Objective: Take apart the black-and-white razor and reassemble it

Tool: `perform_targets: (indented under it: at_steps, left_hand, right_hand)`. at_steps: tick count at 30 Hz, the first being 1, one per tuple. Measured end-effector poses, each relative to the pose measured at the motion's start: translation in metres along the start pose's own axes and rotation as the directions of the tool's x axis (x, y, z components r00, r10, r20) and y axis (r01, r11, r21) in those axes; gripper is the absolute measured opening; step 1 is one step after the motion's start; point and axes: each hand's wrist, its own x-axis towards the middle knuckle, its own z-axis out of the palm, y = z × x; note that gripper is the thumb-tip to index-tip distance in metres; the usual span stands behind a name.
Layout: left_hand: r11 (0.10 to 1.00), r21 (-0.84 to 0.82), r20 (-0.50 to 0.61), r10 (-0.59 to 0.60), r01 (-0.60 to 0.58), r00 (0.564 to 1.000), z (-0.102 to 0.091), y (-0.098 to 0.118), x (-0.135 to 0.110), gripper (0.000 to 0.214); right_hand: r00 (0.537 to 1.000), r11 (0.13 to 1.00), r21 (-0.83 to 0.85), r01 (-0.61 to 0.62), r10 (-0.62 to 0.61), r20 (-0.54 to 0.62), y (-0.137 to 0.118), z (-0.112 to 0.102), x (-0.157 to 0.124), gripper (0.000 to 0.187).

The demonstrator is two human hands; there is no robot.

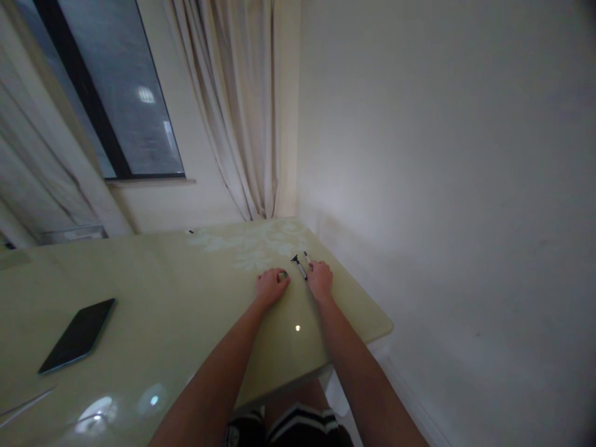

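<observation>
My left hand (pixel 272 285) rests on the table with its fingers curled, and a small dark curved piece (pixel 285 274) shows at the thumb and fingertips. Its kind is too small to make out. My right hand (pixel 321 280) is closed around the lower end of a slim pale stick with a dark tip (pixel 306 256); the rest of the stick is hidden by the fingers. Between the two hands lies a T-shaped tool (pixel 300 268) with a black head and a grey handle, like a small razor. Its lower end comes close to my right fingers.
On the pale green glossy table (pixel 186 298), a dark tablet (pixel 78 335) lies at the left. A tiny dark object (pixel 190 231) sits by the back edge. The wall (pixel 442 186) runs along the table's right side. Curtains (pixel 246 124) hang behind it.
</observation>
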Motion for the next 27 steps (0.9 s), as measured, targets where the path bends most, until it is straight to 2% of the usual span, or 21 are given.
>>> perform_targets:
  at_steps: [6, 15, 17, 23, 27]
  left_hand:
    - [1.0, -0.011, -0.008, -0.009, 0.009, 1.0, -0.001, 0.002, -0.001, 0.038]
    - [0.999, -0.035, 0.008, -0.009, 0.01, 1.0, -0.003, 0.0, -0.001, 0.04]
    - [0.999, -0.04, 0.019, -0.024, 0.025, 1.0, -0.003, -0.001, 0.001, 0.04]
    - [0.994, -0.064, 0.061, -0.089, 0.092, 0.994, -0.001, -0.005, 0.01, 0.042]
    - [0.989, -0.069, 0.086, -0.127, 0.134, 0.988, -0.001, -0.002, 0.017, 0.043]
  right_hand:
    - [1.0, 1.0, -0.002, -0.029, 0.029, 0.004, 0.003, 0.0, 0.002, 0.032]
    - [0.997, 0.995, -0.069, -0.075, 0.074, -0.014, -0.007, -0.009, -0.007, 0.029]
    - [0.998, 0.997, -0.047, -0.055, 0.053, -0.026, -0.008, -0.007, -0.007, 0.028]
    - [0.994, 0.994, -0.027, 0.104, -0.104, -0.018, -0.014, -0.002, -0.008, 0.03]
    - [0.994, 0.993, -0.046, 0.107, -0.107, 0.014, -0.014, -0.001, -0.009, 0.028]
